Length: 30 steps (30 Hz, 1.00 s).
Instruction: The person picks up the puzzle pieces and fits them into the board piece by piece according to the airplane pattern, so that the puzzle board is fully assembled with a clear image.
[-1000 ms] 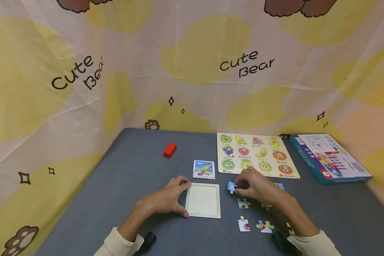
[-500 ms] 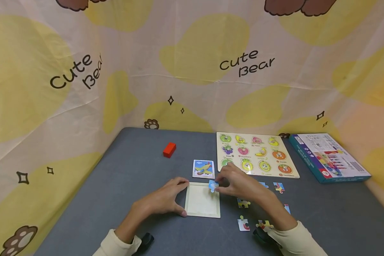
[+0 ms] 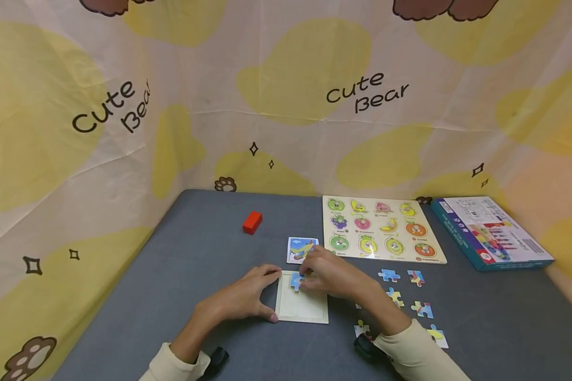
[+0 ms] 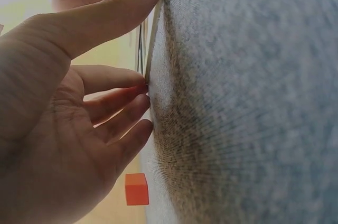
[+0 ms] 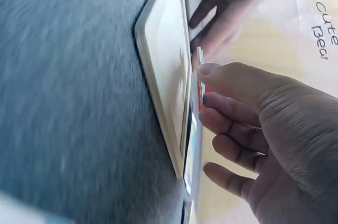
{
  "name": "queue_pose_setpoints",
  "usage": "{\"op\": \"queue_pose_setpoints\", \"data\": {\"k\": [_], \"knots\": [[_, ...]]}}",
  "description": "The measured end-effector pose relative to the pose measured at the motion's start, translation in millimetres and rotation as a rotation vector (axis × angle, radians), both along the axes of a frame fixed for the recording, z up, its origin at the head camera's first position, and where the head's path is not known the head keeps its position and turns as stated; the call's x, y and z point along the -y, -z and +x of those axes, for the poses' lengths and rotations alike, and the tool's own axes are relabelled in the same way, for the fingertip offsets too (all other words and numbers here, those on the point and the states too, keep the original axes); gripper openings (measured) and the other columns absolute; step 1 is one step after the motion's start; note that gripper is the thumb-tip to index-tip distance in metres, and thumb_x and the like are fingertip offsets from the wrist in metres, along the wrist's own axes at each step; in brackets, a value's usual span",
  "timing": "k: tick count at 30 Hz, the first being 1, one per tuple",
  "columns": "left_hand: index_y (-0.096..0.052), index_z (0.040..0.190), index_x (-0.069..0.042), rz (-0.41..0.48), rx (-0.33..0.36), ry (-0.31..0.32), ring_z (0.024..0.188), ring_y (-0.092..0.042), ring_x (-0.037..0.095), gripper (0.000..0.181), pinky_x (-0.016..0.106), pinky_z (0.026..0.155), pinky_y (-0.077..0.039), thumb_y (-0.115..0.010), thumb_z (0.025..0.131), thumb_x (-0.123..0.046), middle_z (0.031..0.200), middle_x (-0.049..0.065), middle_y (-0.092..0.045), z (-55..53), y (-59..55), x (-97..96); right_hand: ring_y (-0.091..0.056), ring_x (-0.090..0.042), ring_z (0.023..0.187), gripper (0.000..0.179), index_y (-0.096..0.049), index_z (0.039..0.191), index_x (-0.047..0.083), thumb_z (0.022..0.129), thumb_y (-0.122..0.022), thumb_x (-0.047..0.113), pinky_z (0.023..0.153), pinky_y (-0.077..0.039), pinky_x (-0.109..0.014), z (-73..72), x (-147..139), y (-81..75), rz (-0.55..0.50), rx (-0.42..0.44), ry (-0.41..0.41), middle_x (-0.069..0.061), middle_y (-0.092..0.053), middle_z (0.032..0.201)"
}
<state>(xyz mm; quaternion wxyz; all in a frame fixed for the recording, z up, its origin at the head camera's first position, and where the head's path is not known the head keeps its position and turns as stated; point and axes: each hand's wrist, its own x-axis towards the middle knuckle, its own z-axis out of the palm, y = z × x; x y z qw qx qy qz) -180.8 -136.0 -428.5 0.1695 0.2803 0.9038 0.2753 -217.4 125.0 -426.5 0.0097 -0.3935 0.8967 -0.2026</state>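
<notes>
My right hand (image 3: 331, 272) pinches a blue jigsaw puzzle piece (image 3: 295, 281) between thumb and fingers, over the upper left part of a shallow cream puzzle tray (image 3: 302, 315). In the right wrist view this piece (image 5: 200, 57) shows edge-on, a little apart from the tray's surface. My left hand (image 3: 240, 293) rests against the tray's left side, thumb at the lower corner and fingertips at the upper one. In the left wrist view those fingers (image 4: 119, 78) are nearly straight. Behind the tray lies an airplane picture card (image 3: 295, 251), partly hidden by my right hand.
Several loose puzzle pieces (image 3: 421, 309) lie right of the tray, some hidden by my right forearm. A fruit picture board (image 3: 381, 230) and a flat box (image 3: 495, 233) lie at the back right. A red block (image 3: 252, 223) stands at the back left.
My right hand has carried the blue puzzle piece leftward from beside the tray to over its upper left part. The left hand has stayed at the tray's left side.
</notes>
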Motion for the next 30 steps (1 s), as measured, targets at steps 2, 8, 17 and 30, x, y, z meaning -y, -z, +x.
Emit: {"op": "queue_pose_setpoints", "data": {"k": [2,8,17,30], "knots": [[-0.047,0.158,-0.001,-0.002,0.002,-0.001,0.147,-0.041,0.030,0.096,0.055,0.118,-0.038,-0.093,0.082,-0.037,0.161,0.010,-0.043,-0.4,0.3,0.0,-0.059,-0.016,0.100,0.020,-0.081,0.102,0.008,0.089,-0.085,0.024,0.102,-0.051,-0.042,-0.7,4,1.0,-0.003,-0.008,-0.009,0.001,-0.073,0.100],[-0.047,0.158,-0.002,0.012,0.013,-0.002,0.147,-0.040,0.030,0.096,0.055,0.118,-0.037,-0.093,0.082,-0.037,0.161,0.010,-0.042,-1.0,0.7,0.8,-0.053,-0.015,0.095,0.019,-0.082,0.100,0.008,0.088,-0.085,0.022,0.087,-0.050,-0.034,-2.1,13,2.8,0.023,-0.013,-0.014,0.000,-0.075,0.097],[-0.049,0.156,0.001,0.033,-0.012,0.006,0.144,-0.042,0.030,0.095,0.055,0.117,-0.038,-0.094,0.080,-0.034,0.159,0.012,-0.045,-0.4,1.3,1.9,-0.059,-0.022,0.105,0.019,-0.083,0.103,0.007,0.088,-0.086,0.019,0.095,-0.052,-0.039,-0.5,21,3.6,0.067,-0.054,-0.039,-0.003,-0.077,0.104],[-0.053,0.156,-0.009,0.035,0.011,0.010,0.146,-0.041,0.033,0.088,0.058,0.116,-0.039,-0.093,0.082,-0.033,0.159,0.010,-0.046,-0.8,0.6,2.4,-0.057,-0.017,0.097,0.021,-0.083,0.103,0.010,0.088,-0.088,0.022,0.088,-0.051,-0.037,-1.3,23,5.0,0.040,-0.068,0.005,-0.001,-0.075,0.100]]}}
